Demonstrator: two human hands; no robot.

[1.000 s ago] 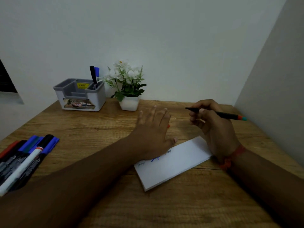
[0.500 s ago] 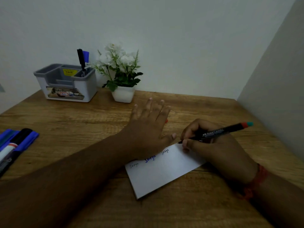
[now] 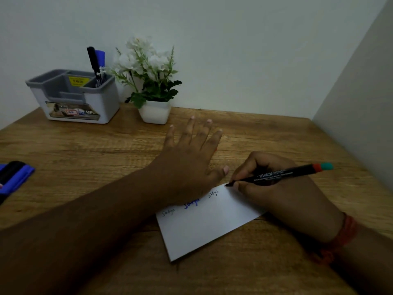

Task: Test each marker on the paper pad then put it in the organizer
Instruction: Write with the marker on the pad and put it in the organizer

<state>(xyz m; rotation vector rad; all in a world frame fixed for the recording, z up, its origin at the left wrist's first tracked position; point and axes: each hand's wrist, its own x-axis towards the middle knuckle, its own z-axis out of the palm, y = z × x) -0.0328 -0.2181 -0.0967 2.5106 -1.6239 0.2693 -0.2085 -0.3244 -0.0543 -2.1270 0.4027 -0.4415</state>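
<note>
A white pad (image 3: 209,222) lay on a wooden desk (image 3: 85,150). The right hand (image 3: 274,188) pinched a black marker (image 3: 280,173) near its tip, fingers clamped around the barrel. The tip met the pad's far right corner, just right of three small written words. The marker's long axis ran from that corner up and to the right, its teal end pointing away from the pad. The left hand (image 3: 191,158) pressed flat on the pad's far edge, fingers spread and straight. The organizer (image 3: 74,96) stood well beyond the pad to the left, nearer the left hand, with two markers upright inside.
</note>
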